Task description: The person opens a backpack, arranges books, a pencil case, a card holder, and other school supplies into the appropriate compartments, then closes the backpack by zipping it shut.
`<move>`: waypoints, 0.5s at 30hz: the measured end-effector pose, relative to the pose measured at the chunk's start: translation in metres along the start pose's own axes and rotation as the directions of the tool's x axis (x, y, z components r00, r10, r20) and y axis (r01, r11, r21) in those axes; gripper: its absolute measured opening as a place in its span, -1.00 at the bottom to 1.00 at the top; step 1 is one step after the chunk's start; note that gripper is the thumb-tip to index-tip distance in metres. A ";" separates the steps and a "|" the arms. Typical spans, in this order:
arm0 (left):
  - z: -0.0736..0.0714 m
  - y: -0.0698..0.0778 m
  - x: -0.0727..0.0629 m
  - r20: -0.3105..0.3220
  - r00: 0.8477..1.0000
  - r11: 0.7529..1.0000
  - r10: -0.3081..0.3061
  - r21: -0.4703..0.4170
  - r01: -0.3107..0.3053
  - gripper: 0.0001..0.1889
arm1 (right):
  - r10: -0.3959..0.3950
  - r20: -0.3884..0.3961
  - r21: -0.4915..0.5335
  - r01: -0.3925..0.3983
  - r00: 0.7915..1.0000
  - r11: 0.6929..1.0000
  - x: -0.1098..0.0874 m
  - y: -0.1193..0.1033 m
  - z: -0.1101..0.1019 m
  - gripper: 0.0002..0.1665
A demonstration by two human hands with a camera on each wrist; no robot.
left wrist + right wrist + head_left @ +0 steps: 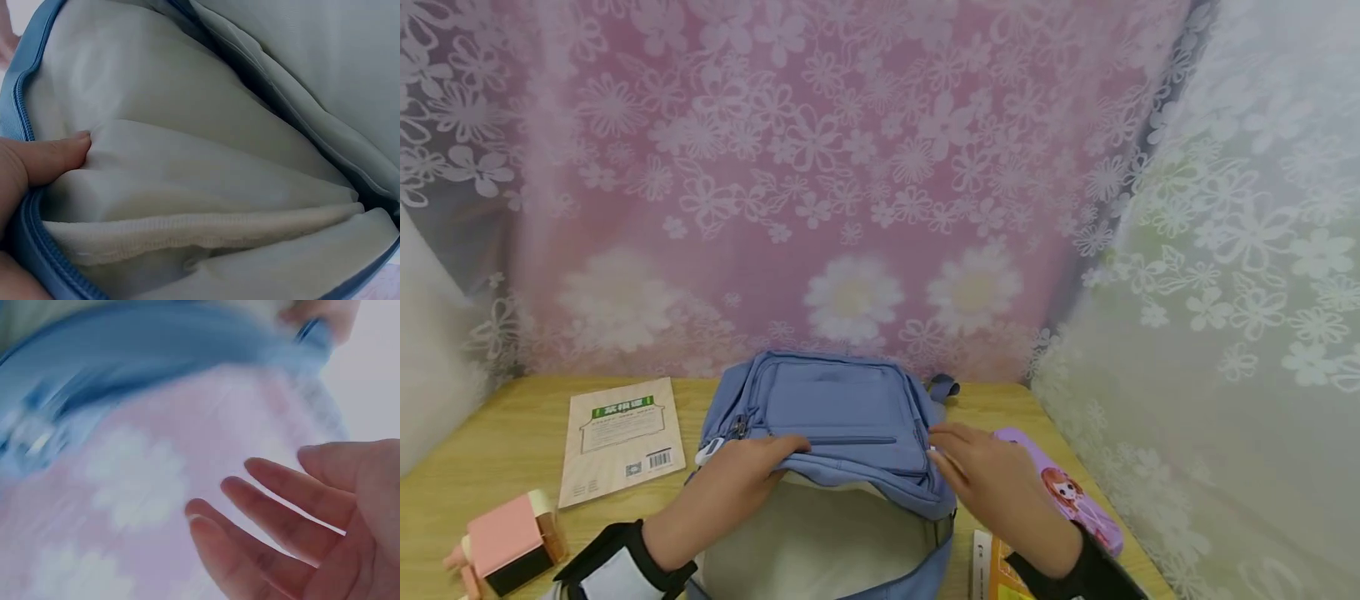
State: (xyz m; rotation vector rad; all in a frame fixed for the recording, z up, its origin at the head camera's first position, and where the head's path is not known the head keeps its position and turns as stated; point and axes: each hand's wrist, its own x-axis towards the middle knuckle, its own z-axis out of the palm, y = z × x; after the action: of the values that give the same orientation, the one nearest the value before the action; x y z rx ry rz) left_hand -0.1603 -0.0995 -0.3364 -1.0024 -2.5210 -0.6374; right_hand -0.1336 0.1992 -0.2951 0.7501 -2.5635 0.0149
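A blue backpack [835, 396] lies on the wooden table with its main compartment unzipped, showing a pale lining [144, 75]. My left hand [737, 475] pinches the zippered edge of the opening, thumb on the lining side in the left wrist view. Beside the backpack's right side is my right hand [996, 471]. In the right wrist view its fingers [281, 512] are spread and loosely bent, apart from the bag, which is blurred there.
Left of the bag lie a beige booklet [621, 437] and a pink and black block-shaped object [512, 537]. On the right are a purple pencil case [1067, 492] and an orange book [1000, 571], partly behind my right arm. A flowered curtain [850, 208] hangs behind the table.
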 end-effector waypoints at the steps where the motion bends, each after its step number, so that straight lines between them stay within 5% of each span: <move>1: 0.000 0.000 0.001 -0.009 1.000 1.000 0.001 0.004 -0.001 -0.66 | 0.044 -0.004 -0.020 -0.044 0.999 0.999 -0.004 0.011 -0.001 -0.78; 4: -0.001 0.002 0.004 -0.030 1.000 1.000 -0.005 0.014 0.005 -0.66 | 0.154 0.083 -0.023 -0.152 0.985 0.988 -0.019 0.043 0.000 -0.84; 8: -0.002 0.003 0.006 -0.037 0.999 1.000 -0.005 0.003 0.005 -0.67 | 0.249 0.294 -0.042 -0.247 0.923 0.968 -0.047 0.075 0.011 -0.88; 12: 0.000 0.004 0.008 -0.026 1.000 1.000 -0.006 -0.006 0.006 -0.68 | 0.308 0.483 -0.034 -0.333 0.820 0.942 -0.078 0.094 0.026 -0.70; 15: 0.002 0.005 0.007 -0.024 1.000 1.000 -0.008 -0.012 0.008 -0.70 | 0.382 0.627 -0.018 -0.477 0.679 0.878 -0.098 0.105 0.037 -0.47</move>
State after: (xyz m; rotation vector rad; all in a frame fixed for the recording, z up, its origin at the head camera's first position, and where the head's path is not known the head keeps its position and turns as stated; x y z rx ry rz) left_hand -0.1618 -0.0912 -0.3330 -0.9834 -2.5043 -0.6631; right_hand -0.1306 0.3329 -0.3588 0.1648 -3.3574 0.1348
